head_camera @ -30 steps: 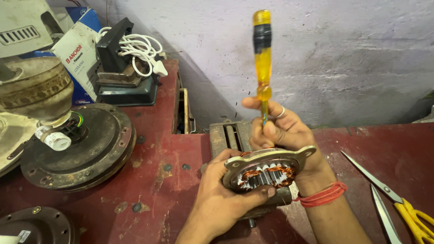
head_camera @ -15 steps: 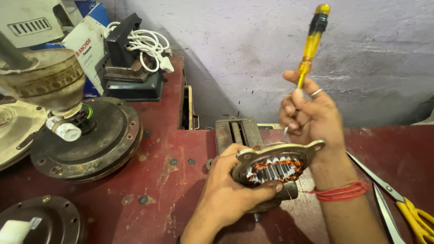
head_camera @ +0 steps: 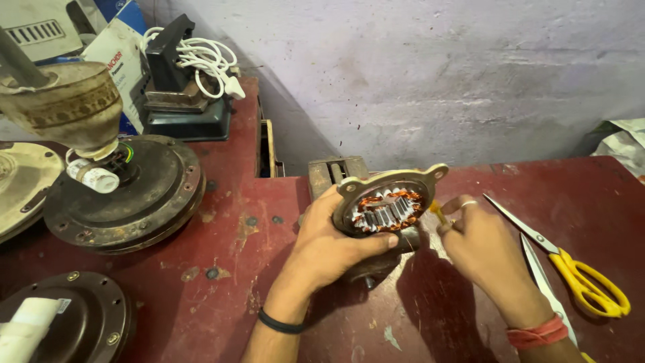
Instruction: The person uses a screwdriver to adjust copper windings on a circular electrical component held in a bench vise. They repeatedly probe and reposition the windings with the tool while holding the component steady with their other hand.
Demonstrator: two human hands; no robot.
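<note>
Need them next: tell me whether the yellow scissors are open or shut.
Open. The yellow-handled scissors lie on the red table, their two blades spread apart in a narrow V.

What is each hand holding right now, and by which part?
Left hand grips the round metal motor stator with copper windings by its rim. Right hand pinches a mostly hidden yellow tool.

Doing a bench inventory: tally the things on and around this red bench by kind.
Motor stator, held in left hand: 1
Yellow screwdriver, in right hand: 1
Yellow-handled scissors: 1
Round dark motor housings: 2
White cable coil: 1
Total: 6
</note>
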